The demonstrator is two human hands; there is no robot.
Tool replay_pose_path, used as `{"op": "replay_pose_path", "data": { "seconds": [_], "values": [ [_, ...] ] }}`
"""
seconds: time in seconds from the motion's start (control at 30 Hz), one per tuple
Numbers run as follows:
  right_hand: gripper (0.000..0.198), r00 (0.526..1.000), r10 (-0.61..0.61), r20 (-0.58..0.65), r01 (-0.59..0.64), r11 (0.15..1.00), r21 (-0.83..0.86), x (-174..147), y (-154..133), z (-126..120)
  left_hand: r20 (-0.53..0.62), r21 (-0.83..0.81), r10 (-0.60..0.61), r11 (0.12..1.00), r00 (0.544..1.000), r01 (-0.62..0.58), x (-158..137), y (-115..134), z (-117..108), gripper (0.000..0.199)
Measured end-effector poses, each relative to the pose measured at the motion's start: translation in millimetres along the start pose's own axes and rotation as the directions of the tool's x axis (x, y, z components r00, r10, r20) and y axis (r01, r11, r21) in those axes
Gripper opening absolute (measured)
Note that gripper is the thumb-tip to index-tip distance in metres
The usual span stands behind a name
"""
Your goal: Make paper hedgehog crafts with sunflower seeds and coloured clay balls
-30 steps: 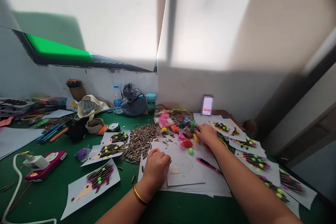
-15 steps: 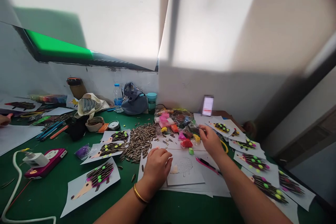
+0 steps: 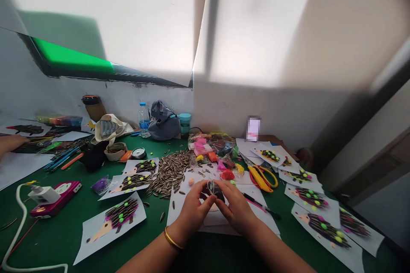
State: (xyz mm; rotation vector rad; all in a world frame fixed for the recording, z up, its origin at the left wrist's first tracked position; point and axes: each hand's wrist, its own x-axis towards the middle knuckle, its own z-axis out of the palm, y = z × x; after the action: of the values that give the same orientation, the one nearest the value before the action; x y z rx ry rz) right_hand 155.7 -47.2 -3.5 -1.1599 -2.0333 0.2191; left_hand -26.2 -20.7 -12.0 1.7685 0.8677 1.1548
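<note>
My left hand [image 3: 194, 207] and my right hand [image 3: 238, 205] meet over the white paper sheets [image 3: 179, 211]. Between their fingertips they grip a small dark packet of modelling clay [image 3: 218, 190] in shiny clear wrap. Beneath them, the hedgehog drawing is mostly hidden; a bit of its peach clay face [image 3: 214, 207] shows. A peach clay ball [image 3: 191, 181] lies just beyond my left hand. Close to my right hand are a black pen [image 3: 261, 204] and yellow-handled scissors [image 3: 263, 179]. Striped sunflower seeds [image 3: 169, 172] are heaped to the left.
Bagged coloured clay [image 3: 218, 147] lies at the back, near a propped phone [image 3: 253, 129]. Finished hedgehog pictures [image 3: 328, 232] flank both sides. A purple power strip [image 3: 57, 199] with a white cable sits at left. Another person's hand [image 3: 14, 143] reaches in at far left.
My right hand has come back from the clay pile with the dark packet, and my left hand has joined it. The scissors are now uncovered. The other person's hand reaches farther in.
</note>
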Motion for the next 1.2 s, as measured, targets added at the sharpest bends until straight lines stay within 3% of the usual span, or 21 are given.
{"op": "replay_pose_path", "data": {
  "seconds": [0.13, 0.4, 0.57, 0.8, 1.2],
  "values": [
    [0.04, 0.999, 0.031, -0.031, -0.03, 0.999, 0.031, -2.4, -3.7, 2.6, -0.014, -0.007, 0.052, 0.999, 0.999, -0.052, -1.8, -2.2, -2.3, 0.039],
    [0.034, 0.993, 0.073, -0.098, -0.073, 0.997, 0.007, -10.6, 5.8, 11.6, -0.05, -0.029, 0.07, 0.997, 0.996, -0.071, -2.1, -4.6, 3.2, 0.015],
    [0.044, 0.996, 0.01, -0.091, -0.009, 1.0, 0.01, -11.2, 8.2, 10.0, -0.052, 0.032, 0.059, 0.998, 0.997, -0.057, -2.1, -7.3, 4.7, 0.016],
    [0.024, 0.993, 0.05, -0.11, -0.045, 0.998, 0.046, -9.0, 3.3, 7.0, -0.002, 0.091, 0.119, 0.989, 0.993, -0.118, -0.9, -1.6, 2.7, 0.024],
    [0.021, 0.998, 0.046, -0.038, -0.045, 0.998, 0.037, -8.6, -2.2, 7.2, -0.052, 0.117, 0.12, 0.987, 0.991, -0.114, 5.9, 7.6, -3.9, 0.013]
  ]
}}
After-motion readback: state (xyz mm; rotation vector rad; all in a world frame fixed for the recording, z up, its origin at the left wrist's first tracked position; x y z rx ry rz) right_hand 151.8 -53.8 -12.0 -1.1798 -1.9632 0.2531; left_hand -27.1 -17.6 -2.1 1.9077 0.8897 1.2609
